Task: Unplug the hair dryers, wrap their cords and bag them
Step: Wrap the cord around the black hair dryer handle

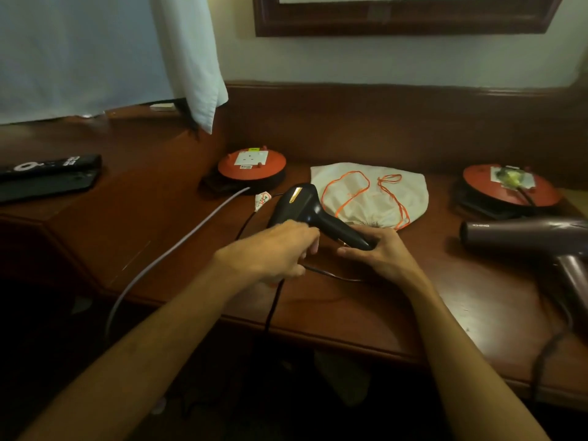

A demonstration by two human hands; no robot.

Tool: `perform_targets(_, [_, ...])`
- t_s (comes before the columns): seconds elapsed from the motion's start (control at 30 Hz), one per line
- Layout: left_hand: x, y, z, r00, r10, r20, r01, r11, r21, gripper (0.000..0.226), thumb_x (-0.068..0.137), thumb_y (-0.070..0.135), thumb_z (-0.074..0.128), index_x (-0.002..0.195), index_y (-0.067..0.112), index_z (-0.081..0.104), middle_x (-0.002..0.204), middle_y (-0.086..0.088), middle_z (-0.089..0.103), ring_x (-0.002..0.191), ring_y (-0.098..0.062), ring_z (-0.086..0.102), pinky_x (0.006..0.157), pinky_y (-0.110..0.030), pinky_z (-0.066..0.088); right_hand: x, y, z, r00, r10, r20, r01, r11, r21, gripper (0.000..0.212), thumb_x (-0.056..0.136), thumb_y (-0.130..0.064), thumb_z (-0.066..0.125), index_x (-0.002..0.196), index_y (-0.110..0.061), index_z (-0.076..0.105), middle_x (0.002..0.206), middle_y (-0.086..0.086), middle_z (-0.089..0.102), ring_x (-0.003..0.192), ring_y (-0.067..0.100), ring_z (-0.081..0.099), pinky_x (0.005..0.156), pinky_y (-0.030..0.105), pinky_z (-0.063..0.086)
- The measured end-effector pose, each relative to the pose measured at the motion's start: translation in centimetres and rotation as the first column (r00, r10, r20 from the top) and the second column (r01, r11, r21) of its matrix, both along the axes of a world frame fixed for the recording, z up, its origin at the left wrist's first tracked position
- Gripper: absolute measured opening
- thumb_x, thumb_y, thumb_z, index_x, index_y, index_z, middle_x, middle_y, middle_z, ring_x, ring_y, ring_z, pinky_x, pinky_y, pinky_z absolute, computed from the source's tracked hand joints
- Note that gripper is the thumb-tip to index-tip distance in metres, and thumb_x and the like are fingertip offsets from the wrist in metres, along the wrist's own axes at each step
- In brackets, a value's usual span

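Observation:
A black hair dryer [302, 205] lies on the wooden desk [165, 224] in front of a white drawstring bag [372, 192] with orange cords. My right hand [378, 249] grips the end of its handle. My left hand [280, 249] is curled around its black cord [273, 300], which drops over the desk's front edge. A second, purple-brown hair dryer [534, 240] lies at the right; its cord runs to a plug in the right orange socket reel [509, 183]. The left orange socket reel [251, 167] shows an empty socket.
A grey cable [178, 246] runs from the left reel off the desk's front. A remote control [51, 165] and a dark flat device lie at the far left. A white curtain [194, 58] hangs over the desk's back left. A framed mirror hangs above.

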State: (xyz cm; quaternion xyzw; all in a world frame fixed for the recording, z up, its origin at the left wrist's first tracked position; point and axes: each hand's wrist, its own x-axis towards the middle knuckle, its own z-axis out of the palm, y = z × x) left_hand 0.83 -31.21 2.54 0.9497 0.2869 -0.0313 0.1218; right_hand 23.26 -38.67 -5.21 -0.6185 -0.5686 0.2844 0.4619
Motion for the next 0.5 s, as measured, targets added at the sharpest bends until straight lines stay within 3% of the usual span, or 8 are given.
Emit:
perform_targets(0.03, [0.3,0.3,0.7,1.0,-0.021,-0.009,0.022,0.996,0.083,0.035,0.085,0.025,0.08,0.109,0.03,0.055,0.104,0.013,0.049,0.1,-0.009,0.054,0.084,-0.028,0.046,0.1,-0.1,0.0,1.0,0.008,-0.011,-0.008,1.0,-0.002,0.05,0.079,-0.025,0.085,0.126,-0.031,0.068,0.109,-0.005,0.075,0.097,0.004,0.068,0.082,0.017,0.053])
perform_targets(0.1, [1.3,1.3,2.0,0.998,-0.057,-0.02,0.061,0.966,0.25,0.047,0.082,0.034,0.082,0.121,0.029,0.056,0.119,0.009,0.042,0.109,-0.01,0.043,0.092,-0.029,0.039,0.3,-0.3,0.2,0.999,0.033,-0.027,-0.033,0.999,-0.014,0.05,0.079,-0.022,0.085,0.125,-0.031,0.068,0.109,-0.007,0.075,0.095,0.001,0.069,0.078,0.012,0.053])
perform_targets(0.17, [2.8,2.8,2.4,0.996,-0.082,-0.037,0.089,0.948,0.307,0.064,0.078,0.041,0.084,0.133,0.029,0.053,0.136,0.005,0.045,0.123,-0.016,0.043,0.104,-0.035,0.037,0.8,-0.5,0.5,0.998,0.061,-0.014,-0.062,0.996,-0.06,0.049,0.078,-0.022,0.085,0.125,-0.027,0.07,0.108,-0.011,0.075,0.095,-0.002,0.068,0.077,0.01,0.051])
perform_targets(0.23, [4.3,4.3,2.0,0.991,-0.094,-0.096,0.114,0.966,0.233,0.075,0.076,0.048,0.085,0.14,0.031,0.05,0.143,0.005,0.051,0.131,-0.019,0.046,0.11,-0.039,0.036,1.4,-0.6,0.6,0.995,0.104,0.007,-0.103,0.989,-0.108,0.048,0.079,-0.022,0.085,0.124,-0.027,0.072,0.11,-0.008,0.075,0.099,0.004,0.068,0.082,0.015,0.053])
perform_targets(0.33, [5.3,6.4,0.4,0.979,-0.089,-0.184,0.103,0.992,0.07,0.063,0.078,0.049,0.083,0.134,0.033,0.059,0.119,0.012,0.059,0.124,-0.02,0.052,0.104,-0.037,0.038,2.0,-0.5,0.8,0.99,0.14,0.001,-0.137,0.974,-0.18,0.044,0.08,-0.023,0.084,0.12,-0.034,0.072,0.11,-0.004,0.075,0.102,0.012,0.068,0.09,0.027,0.053])
perform_targets(0.4, [5.3,7.7,-0.8,0.986,-0.089,-0.141,0.089,0.996,-0.006,0.054,0.077,0.049,0.083,0.126,0.035,0.066,0.111,0.013,0.058,0.118,-0.017,0.051,0.104,-0.042,0.041,2.0,-0.4,1.3,0.988,0.151,-0.02,-0.152,0.967,-0.206,0.035,0.081,-0.026,0.082,0.112,-0.04,0.073,0.109,-0.001,0.075,0.102,0.018,0.068,0.092,0.032,0.054])
perform_targets(0.5, [4.9,8.8,-1.8,0.992,-0.103,-0.071,0.097,0.992,-0.075,0.052,0.076,0.05,0.084,0.124,0.035,0.069,0.119,0.012,0.064,0.12,-0.013,0.049,0.109,-0.046,0.04,1.5,-0.2,1.1,0.989,0.144,0.026,-0.134,0.964,-0.228,0.036,0.079,-0.04,0.082,0.113,-0.036,0.072,0.106,-0.003,0.074,0.097,0.016,0.069,0.092,0.037,0.055])
